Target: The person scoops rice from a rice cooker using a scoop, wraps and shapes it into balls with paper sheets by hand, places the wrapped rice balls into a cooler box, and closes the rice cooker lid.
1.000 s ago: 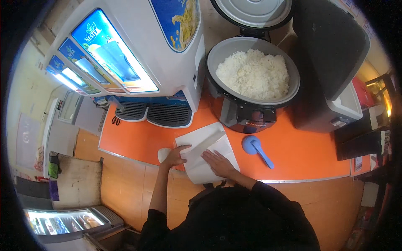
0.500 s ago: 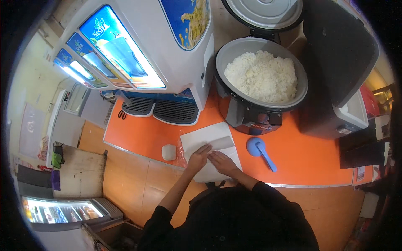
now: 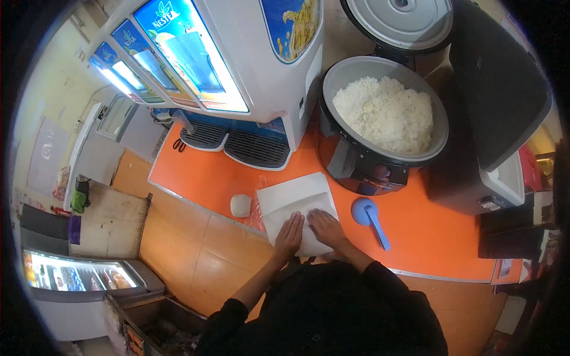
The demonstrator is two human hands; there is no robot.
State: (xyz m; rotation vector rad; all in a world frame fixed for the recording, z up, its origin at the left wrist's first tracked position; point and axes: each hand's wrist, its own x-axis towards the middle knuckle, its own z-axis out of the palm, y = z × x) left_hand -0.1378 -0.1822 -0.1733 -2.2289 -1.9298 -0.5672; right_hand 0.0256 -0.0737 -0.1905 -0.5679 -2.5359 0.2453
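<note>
Left hand (image 3: 291, 234) and right hand (image 3: 327, 229) lie flat, fingers stretched out, on a white creased paper sheet (image 3: 297, 194) at the front edge of an orange smooth-topped bench (image 3: 439, 246); its top stretches from a rounded blue plastic scoop (image 3: 363, 212) toward the right end; behind, a black-bodied round rice cooker (image 3: 363, 172) holds grainy white rice (image 3: 386, 113)

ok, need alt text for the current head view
A person's left hand and right hand lie side by side on white paper at the near edge of an orange counter. Beyond are an open rice cooker holding white rice and a drinks dispenser; a blue scoop lies to the right.
</note>
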